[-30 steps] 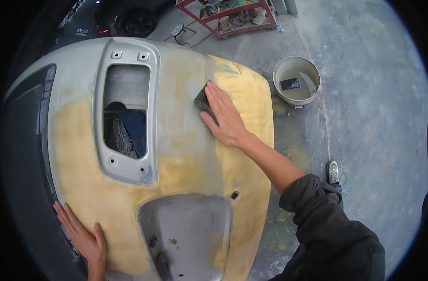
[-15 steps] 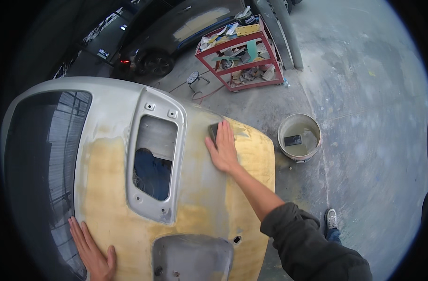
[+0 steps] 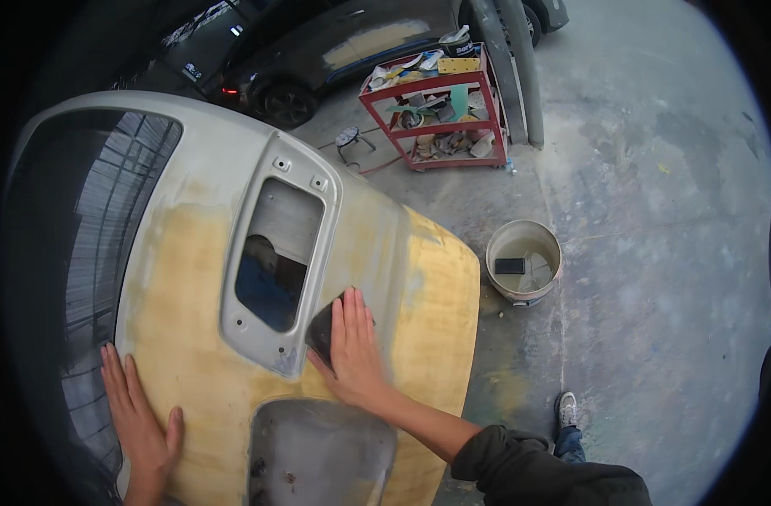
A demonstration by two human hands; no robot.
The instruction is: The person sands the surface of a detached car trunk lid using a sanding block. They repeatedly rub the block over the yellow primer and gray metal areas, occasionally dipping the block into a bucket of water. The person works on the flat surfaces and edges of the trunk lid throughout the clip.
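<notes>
A car's tailgate (image 3: 183, 287), grey with patches of yellowish filler or primer, spreads out below me. My right hand (image 3: 353, 358) presses a dark, flat sanding pad (image 3: 319, 331) against its grey strip, fingers stretched along the pad. This spot is between the tail-light cutout's frame (image 3: 333, 190) and the lower recess (image 3: 318, 460). Most of the pad is under my palm and fingers. At the left, my left hand (image 3: 145, 426) lies flat with fingers out on the panel's edge beside the dark rear window (image 3: 115, 211). It holds nothing.
To the right of the car stands a bucket (image 3: 520, 298) of cloudy water with a dark block (image 3: 510, 266) in it. Farther off are a red cart (image 3: 427, 85) full of supplies, a small stool (image 3: 348, 135), a grey post (image 3: 529, 101) and another dark car (image 3: 318, 51).
My right hand has slid the sanding pad nearer and leftward, from the upper part of the panel to beside the cutout's lower corner. The left hand stays on the panel's edge. The view has shifted.
</notes>
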